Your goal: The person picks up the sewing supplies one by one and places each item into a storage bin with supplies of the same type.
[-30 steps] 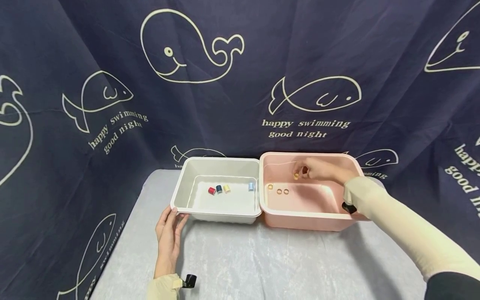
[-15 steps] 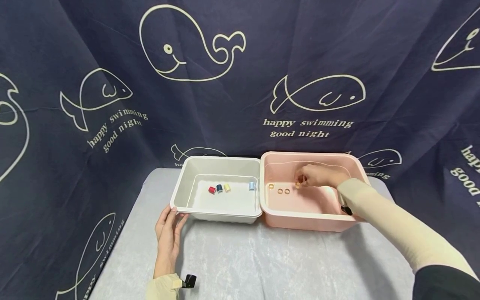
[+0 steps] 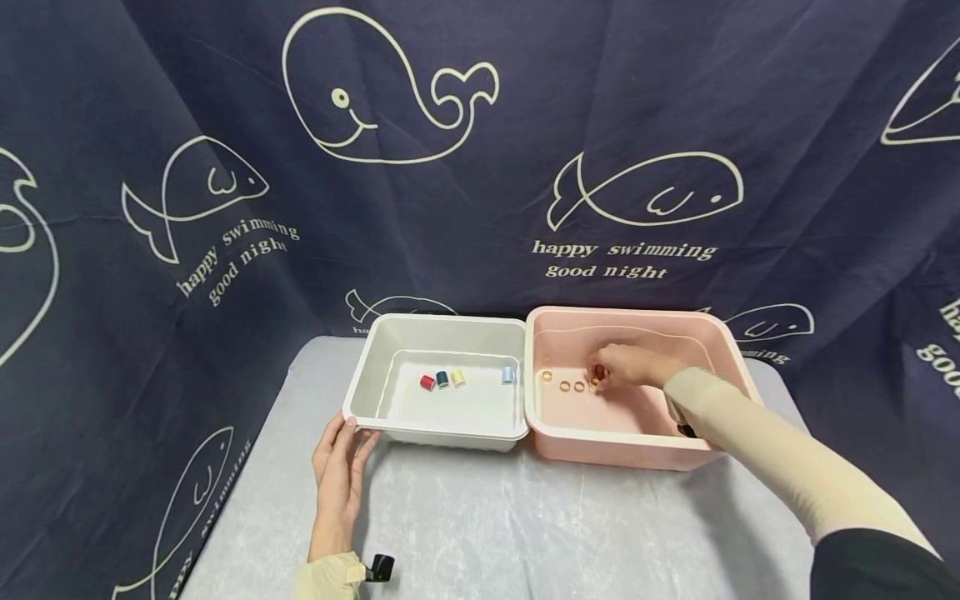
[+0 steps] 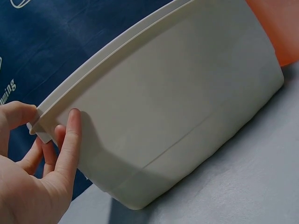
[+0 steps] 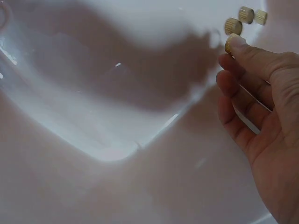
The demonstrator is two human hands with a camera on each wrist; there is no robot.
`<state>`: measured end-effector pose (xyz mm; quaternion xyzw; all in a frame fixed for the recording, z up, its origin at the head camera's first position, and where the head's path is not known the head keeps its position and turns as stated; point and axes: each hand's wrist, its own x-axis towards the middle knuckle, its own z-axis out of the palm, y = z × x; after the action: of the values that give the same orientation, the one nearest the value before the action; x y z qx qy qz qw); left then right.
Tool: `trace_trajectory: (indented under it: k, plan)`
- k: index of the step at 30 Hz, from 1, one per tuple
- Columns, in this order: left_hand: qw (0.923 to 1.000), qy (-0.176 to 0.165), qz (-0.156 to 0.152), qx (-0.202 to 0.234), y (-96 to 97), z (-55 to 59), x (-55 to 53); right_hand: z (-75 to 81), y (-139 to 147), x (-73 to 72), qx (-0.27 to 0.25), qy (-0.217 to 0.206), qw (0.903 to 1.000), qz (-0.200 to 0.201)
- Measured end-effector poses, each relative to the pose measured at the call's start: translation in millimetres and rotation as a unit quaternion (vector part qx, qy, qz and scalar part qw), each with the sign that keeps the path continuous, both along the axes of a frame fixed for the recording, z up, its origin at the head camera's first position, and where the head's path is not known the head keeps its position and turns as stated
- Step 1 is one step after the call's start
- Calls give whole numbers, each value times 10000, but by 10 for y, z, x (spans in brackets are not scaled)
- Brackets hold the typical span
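Inside the pink bin (image 3: 622, 450), my right hand (image 3: 626, 365) pinches a gold ring thimble (image 5: 230, 45) between thumb and fingertips, low over the floor. Close to its left lie three more gold ring thimbles, among them a ridged one (image 5: 233, 26); in the head view the leftmost thimble (image 3: 547, 377) is near the wall. My left hand (image 3: 339, 475) grips the front left corner of the white bin (image 4: 154, 102), thumb on the rim and fingers beneath it. In that bin lie a red thread spool (image 3: 427, 382), a dark blue spool (image 3: 442, 379), a yellow spool (image 3: 459, 378) and a light blue spool (image 3: 507, 375).
Both bins stand side by side on a grey cloth-covered table (image 3: 465, 533), their rims meeting. A navy curtain (image 3: 495, 225) with whale and fish drawings hangs right behind and to the sides. The pink bin's walls surround my right hand.
My right hand has lowered toward the pink bin's floor with the thimble, bringing it beside the other thimbles. The left hand keeps its grip on the white bin's corner.
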<state>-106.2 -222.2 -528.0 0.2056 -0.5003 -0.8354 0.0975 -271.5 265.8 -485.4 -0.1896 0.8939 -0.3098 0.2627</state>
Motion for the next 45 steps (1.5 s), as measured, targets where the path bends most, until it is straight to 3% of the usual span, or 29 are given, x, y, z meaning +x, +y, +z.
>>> trace_trajectory:
  k: [2, 3, 5, 7, 8, 11, 14, 17, 19, 21, 23, 28, 31, 34, 40, 43, 45]
  plan:
    - [10000, 23, -8, -22, 7, -4, 8, -27, 0, 12, 49, 81, 9999, 52]
    - [10000, 36, -8, -29, 10, -3, 9, -91, 16, -47, 269, 468, 9972, 512]
    - [10000, 70, 20, -41, 16, -2, 9, -174, 19, -148, 654, 1112, 9842, 1216]
    - [9999, 84, 9, -76, 21, 2, 7, -219, 7, -216, 992, 1848, 9599, 1861]
    - [9999, 82, -6, -110, 21, 4, 7, -227, -2, -229, 1099, 1981, 9537, 1980]
    - [9999, 65, -6, -102, 20, 14, 6, -220, -30, -218, 1170, 1965, 9528, 1998]
    - [10000, 36, 1, -37, 15, 22, 15, -167, -32, -147, 764, 886, 9868, 1121]
    - [10000, 33, 33, 51, 12, 25, 22, -118, -23, -126, 608, 607, 9936, 737]
    - [10000, 15, 36, 49, 9, 21, 21, -102, -19, -151, 750, 973, 9866, 1074]
    - [10000, 14, 37, 36, 11, 21, 13, -97, -20, -202, 1050, 1658, 9671, 1618]
    - [10000, 9, 21, -26, 12, 21, -2, -82, -2, -234, 1145, 1890, 9586, 1793]
    - [9998, 30, -159, -136, -20, 28, -39, 8, 60, -227, 1001, 1699, 9679, 1559]
    - [9993, -8, -320, -198, -67, 40, -46, 90, 81, -190, 1006, 1781, 9656, 1609]
    - [9972, -122, -481, -554, -128, 69, -38, 185, 89, -150, 1074, 1982, 9582, 1764]
    - [9790, -605, -608, -1848, -210, 236, -57, 420, 101, -52, 943, 1989, 9597, 1750]
    - [9596, -853, -624, -2608, -218, 348, -82, 553, 97, -7, 872, 2071, 9589, 1735]
    - [9395, -994, -629, -3216, -221, 416, -88, 636, 74, 25, 912, 2231, 9546, 1753]
